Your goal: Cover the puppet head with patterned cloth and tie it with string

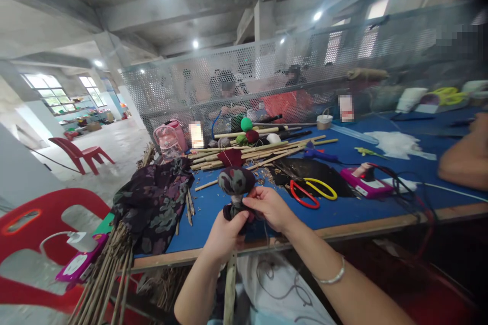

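A person's left hand closes around the gathered dark cloth beneath a rounded, patterned cloth bundle, while the right hand pinches at its narrow neck with thumb and fingers, over the near edge of a blue tabletop. To the left lies a dark floral cloth; to the right, scissors with red and yellow handles rest near a magenta power strip. Farther back, peeled sticks lie piled before balls of yarn.
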A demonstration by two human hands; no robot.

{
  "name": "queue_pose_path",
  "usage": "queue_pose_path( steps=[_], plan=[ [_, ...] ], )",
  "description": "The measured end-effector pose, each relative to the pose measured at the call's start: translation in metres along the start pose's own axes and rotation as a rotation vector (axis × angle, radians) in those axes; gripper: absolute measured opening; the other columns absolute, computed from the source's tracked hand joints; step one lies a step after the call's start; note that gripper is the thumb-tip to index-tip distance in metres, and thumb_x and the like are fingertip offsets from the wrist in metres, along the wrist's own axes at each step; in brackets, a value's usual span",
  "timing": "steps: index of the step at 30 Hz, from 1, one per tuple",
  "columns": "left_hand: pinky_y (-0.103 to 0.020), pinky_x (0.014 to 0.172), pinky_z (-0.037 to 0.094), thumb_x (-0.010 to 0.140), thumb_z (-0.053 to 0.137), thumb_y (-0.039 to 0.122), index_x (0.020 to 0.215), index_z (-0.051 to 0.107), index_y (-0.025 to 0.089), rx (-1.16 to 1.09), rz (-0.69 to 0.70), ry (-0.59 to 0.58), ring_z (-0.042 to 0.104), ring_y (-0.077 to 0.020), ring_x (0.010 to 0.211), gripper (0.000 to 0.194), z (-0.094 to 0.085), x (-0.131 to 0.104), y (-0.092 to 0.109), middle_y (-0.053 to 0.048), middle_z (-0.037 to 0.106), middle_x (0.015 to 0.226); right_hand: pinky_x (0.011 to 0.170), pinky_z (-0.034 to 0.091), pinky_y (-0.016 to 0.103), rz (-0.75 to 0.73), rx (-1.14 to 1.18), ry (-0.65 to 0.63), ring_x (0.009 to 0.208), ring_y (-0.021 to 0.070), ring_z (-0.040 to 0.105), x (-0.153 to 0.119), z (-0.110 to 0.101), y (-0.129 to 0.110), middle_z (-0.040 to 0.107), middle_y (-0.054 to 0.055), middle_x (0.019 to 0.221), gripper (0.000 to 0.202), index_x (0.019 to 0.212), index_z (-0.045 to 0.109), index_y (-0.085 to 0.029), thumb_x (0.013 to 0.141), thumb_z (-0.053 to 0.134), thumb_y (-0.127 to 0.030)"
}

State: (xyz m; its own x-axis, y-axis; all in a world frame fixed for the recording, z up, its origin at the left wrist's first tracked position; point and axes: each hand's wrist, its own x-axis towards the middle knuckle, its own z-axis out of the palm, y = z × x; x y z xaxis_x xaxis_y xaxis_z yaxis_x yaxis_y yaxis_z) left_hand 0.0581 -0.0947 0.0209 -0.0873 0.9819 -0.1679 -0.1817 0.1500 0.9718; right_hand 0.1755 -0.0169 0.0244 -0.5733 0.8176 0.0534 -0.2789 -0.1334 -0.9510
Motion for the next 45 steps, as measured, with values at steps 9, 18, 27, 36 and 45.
queue_pose_path(
  steps=[9, 18, 27, 36, 45],
  plan=[
    [-0.018, 0.032, 0.019, 0.053, 0.060, 0.039, 0.061, 0.042, 0.019, -0.207, -0.147, -0.184, 0.019, -0.0022, 0.030, 0.028, -0.003, 0.033, 0.029, 0.010, 0.033, 0.038, 0.031, 0.007, 0.017, 0.273, 0.126, -0.267, 0.029, -0.0002, 0.021, 0.065, -0.013, -0.023, 0.034, -0.012, 0.034, 0.043, 0.056, 0.048, -0.015, 0.043, 0.086, -0.030],
    [-0.032, 0.085, 0.041, 0.083, 0.045, 0.052, 0.098, 0.057, 0.017, 0.422, 0.370, 0.269, 0.055, -0.0228, 0.102, 0.040, -0.019, 0.101, 0.097, -0.012, 0.062, 0.107, 0.031, 0.012, 0.017, 0.120, 0.228, -0.026, 0.028, -0.0004, 0.026, 0.116, -0.041, -0.028, 0.046, -0.009, 0.039, 0.037, 0.065, 0.055, -0.014, 0.050, 0.082, -0.035],
    [-0.018, 0.034, 0.030, 0.072, 0.057, 0.061, 0.088, 0.043, 0.020, 0.202, 0.056, 0.036, 0.036, -0.0062, 0.036, 0.046, -0.003, 0.121, 0.044, 0.010, 0.039, 0.050, 0.031, 0.008, 0.017, 0.186, 0.157, 0.013, 0.030, 0.0002, 0.021, 0.117, -0.040, -0.013, 0.040, -0.010, 0.038, 0.038, 0.071, 0.057, -0.014, 0.055, 0.079, -0.040],
    [-0.014, 0.034, 0.021, 0.070, 0.063, 0.050, 0.082, 0.043, 0.020, -0.232, -0.055, -0.105, 0.029, -0.0013, 0.035, 0.038, -0.025, 0.121, 0.049, 0.009, 0.041, 0.054, 0.032, 0.005, 0.015, 0.212, 0.118, -0.063, 0.033, 0.0006, 0.011, 0.123, -0.037, -0.004, 0.026, -0.015, 0.039, 0.037, 0.077, 0.052, -0.017, 0.062, 0.075, -0.041],
    [-0.014, 0.033, 0.019, 0.053, 0.056, 0.018, 0.067, 0.039, 0.019, -0.382, -0.064, -0.188, 0.023, -0.0008, 0.033, 0.022, -0.009, 0.107, 0.049, 0.010, 0.036, 0.043, 0.033, 0.016, 0.016, 0.086, 0.203, -0.028, 0.035, 0.0013, 0.029, 0.114, -0.036, -0.007, 0.050, -0.008, 0.049, 0.042, 0.075, 0.055, -0.015, 0.052, 0.081, -0.039]
  ],
)
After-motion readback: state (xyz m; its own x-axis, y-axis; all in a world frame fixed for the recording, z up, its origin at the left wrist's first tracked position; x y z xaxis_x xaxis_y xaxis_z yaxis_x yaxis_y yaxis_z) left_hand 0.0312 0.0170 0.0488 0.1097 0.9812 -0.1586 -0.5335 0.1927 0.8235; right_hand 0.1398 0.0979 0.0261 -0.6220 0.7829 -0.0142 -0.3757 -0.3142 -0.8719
